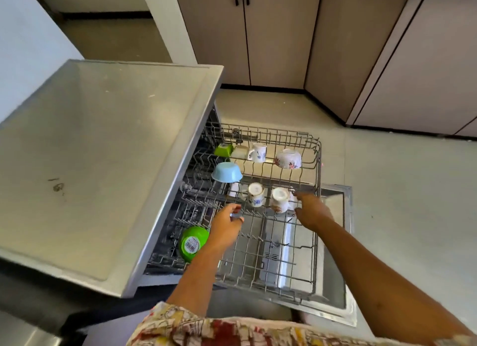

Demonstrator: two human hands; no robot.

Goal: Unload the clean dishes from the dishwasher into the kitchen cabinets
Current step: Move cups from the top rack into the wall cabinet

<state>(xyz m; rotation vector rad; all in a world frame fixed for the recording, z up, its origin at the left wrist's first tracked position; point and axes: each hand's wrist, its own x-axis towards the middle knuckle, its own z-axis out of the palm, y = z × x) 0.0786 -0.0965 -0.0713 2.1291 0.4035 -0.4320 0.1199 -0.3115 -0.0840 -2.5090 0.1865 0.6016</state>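
The dishwasher's upper wire rack is pulled out over the open door. Upside down in it are a blue-flowered white mug, a red-flowered white mug, a pale blue bowl, another blue-flowered mug, a floral bowl and a green square cup. A green bowl with a barcode sticker lies lower left. My left hand hovers with relaxed fingers just below the blue-flowered mug. My right hand reaches beside the red-flowered mug, fingers spread, holding nothing.
A grey countertop covers the dishwasher at the left. Beige floor-standing cabinets with black handles line the back and right walls. Light floor tiles lie to the right of the open door.
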